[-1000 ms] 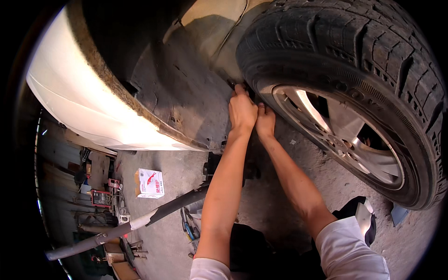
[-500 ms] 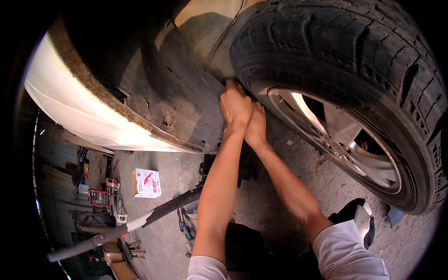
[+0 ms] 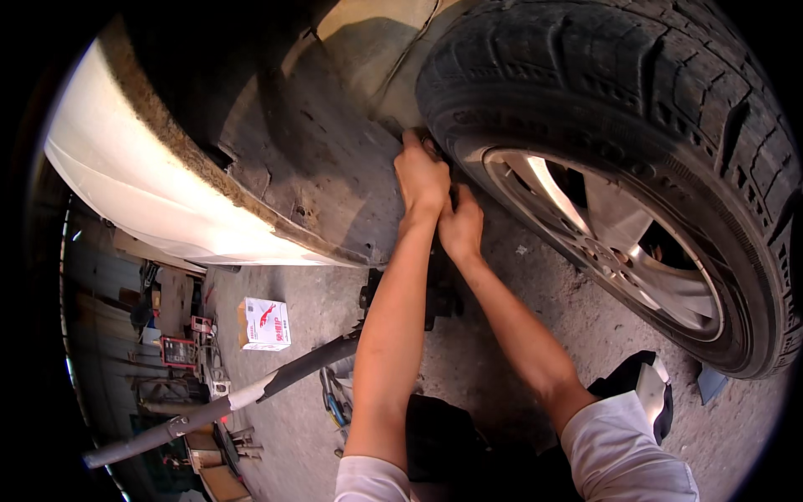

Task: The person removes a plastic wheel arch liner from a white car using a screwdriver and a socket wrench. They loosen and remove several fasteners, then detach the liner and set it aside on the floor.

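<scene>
Both my arms reach into the gap between a car's wheel arch liner [image 3: 314, 167] and the inner side of a wheel with a black tyre [image 3: 577, 109] and silver rim [image 3: 619, 226]. My left hand [image 3: 423, 177] is up by the tyre's edge, its fingers bent around something dark that I cannot make out. Just below and to the right, my right hand [image 3: 462, 224] is closed, with a small dark end showing at its thumb. What it holds is mostly hidden.
A jack [image 3: 368, 293] with a long dark handle [image 3: 305, 364] stands under the car's white bumper [image 3: 159, 201]. Blue-handled tools [image 3: 335, 406] and a white box [image 3: 266, 324] lie on the concrete floor [image 3: 293, 456]. Shelves with equipment [image 3: 177, 351] line the left wall.
My right hand has drawn down slightly, away from my left, opening a gap where a dark end shows. The left hand stays in nearly the same place. The view has shifted slightly.
</scene>
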A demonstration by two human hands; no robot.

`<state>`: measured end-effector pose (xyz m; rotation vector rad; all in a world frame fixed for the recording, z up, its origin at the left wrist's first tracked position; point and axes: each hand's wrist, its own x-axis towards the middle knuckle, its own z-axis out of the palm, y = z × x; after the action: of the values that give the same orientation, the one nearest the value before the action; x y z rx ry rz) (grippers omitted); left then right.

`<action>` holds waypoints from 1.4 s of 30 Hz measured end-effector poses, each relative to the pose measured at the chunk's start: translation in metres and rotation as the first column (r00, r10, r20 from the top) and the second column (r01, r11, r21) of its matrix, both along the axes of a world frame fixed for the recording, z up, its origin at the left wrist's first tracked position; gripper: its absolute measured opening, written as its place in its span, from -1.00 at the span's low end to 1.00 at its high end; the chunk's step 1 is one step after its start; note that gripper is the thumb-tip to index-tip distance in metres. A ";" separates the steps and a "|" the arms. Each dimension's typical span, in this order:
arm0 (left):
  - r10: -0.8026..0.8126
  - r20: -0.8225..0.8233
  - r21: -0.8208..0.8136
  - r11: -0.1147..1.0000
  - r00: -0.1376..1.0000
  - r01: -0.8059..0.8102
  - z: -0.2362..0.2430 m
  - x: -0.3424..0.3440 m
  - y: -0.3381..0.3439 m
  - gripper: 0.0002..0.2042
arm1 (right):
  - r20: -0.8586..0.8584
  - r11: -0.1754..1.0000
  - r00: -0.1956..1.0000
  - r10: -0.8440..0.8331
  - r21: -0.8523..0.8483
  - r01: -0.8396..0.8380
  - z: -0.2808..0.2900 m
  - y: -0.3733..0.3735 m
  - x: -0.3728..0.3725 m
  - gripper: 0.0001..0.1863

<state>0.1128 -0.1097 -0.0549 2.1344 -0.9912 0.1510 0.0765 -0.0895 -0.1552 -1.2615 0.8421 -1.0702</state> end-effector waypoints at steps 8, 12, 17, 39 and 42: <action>-0.009 0.147 0.143 0.990 0.989 -0.012 0.015 0.001 -0.008 -0.82 | -0.007 0.992 0.999 0.052 -0.116 -0.052 0.033 0.025 -0.008 -0.71; -0.045 0.161 0.186 0.982 0.986 0.014 0.015 0.009 -0.003 -0.82 | -0.073 0.994 0.991 0.109 0.023 -0.108 0.034 0.024 -0.013 -0.69; -0.044 0.144 0.161 0.987 0.989 0.021 0.006 -0.001 -0.002 -0.82 | -0.045 0.986 0.999 -0.001 0.164 0.008 -0.015 -0.019 0.005 -0.67; -0.136 0.215 0.138 0.985 0.967 0.108 0.001 0.020 0.000 -0.79 | -0.216 0.997 0.976 -0.024 -0.071 0.009 -0.005 -0.006 -0.004 -0.69; -0.157 0.097 0.120 0.982 0.983 0.145 0.002 0.026 0.000 -0.81 | -0.127 0.991 0.986 0.111 -0.060 -0.120 0.027 0.035 -0.011 -0.72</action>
<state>0.1387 -0.1098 -0.0532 2.1606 -1.2456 0.1377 0.0652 -0.0542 -0.1287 -1.4277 0.8213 -0.9415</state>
